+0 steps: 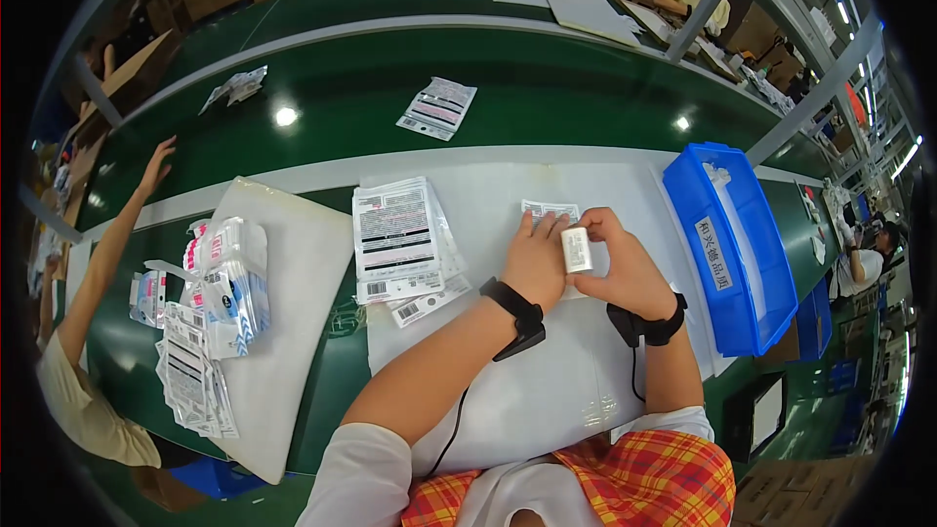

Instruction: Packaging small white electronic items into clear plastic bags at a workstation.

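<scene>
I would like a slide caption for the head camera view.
The right hand holds a small white block beside the left hand, which covers part of a packet, near a blue bin.

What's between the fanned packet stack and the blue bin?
Head view: a white sheet, the left hand at a printed packet, and the right hand holding a small white block.

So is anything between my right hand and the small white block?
Nothing visible: your right hand has hold of the small white block. Your left hand is close beside that block, partly covering a printed pouch.
</scene>
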`<state>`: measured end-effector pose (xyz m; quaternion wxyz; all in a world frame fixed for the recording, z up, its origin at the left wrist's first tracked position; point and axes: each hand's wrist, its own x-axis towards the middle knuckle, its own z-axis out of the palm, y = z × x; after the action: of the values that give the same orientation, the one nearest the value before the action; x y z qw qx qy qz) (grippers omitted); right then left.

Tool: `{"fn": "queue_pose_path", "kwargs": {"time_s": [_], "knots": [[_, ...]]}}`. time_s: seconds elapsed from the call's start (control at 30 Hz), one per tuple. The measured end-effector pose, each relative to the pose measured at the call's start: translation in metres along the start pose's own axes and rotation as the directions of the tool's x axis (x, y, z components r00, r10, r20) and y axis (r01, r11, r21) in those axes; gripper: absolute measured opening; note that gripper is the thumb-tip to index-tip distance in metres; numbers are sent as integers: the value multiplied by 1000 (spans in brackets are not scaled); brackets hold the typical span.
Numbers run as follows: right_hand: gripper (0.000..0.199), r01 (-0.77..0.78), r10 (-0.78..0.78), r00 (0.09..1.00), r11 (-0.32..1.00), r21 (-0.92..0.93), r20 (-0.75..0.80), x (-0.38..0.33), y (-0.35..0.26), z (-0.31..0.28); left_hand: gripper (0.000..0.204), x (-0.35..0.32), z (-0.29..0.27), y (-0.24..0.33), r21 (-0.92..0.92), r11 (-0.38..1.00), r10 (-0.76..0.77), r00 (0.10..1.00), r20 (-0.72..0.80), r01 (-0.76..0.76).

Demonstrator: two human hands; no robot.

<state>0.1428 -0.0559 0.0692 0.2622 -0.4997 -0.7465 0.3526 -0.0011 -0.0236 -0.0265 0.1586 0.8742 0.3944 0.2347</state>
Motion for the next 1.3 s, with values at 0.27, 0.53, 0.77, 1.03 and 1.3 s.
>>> {"fn": "queue_pose_path", "kwargs": {"time_s": [0.27,0.53,0.77,1.03,1.3], "knots": [[61,-173,194,973,973,155,-129,7,32,9,42,10,-15,-3,40,977,-205,974,-94,210],[57,94,-91,996,951,-295,24,3,39,6,44,10,-24,-18,-164,941,-318,940,-125,296],[54,23,-62,994,930,-367,-94,8,32,24,53,10,-30,-7,-141,922,-360,933,24,359],[47,-76,14,974,960,-270,-224,11,37,20,70,6,-34,-9,-96,931,-331,927,178,351],[44,-44,-63,965,918,-395,-253,3,40,21,64,6,-54,-12,-92,936,-309,917,253,341]]}}
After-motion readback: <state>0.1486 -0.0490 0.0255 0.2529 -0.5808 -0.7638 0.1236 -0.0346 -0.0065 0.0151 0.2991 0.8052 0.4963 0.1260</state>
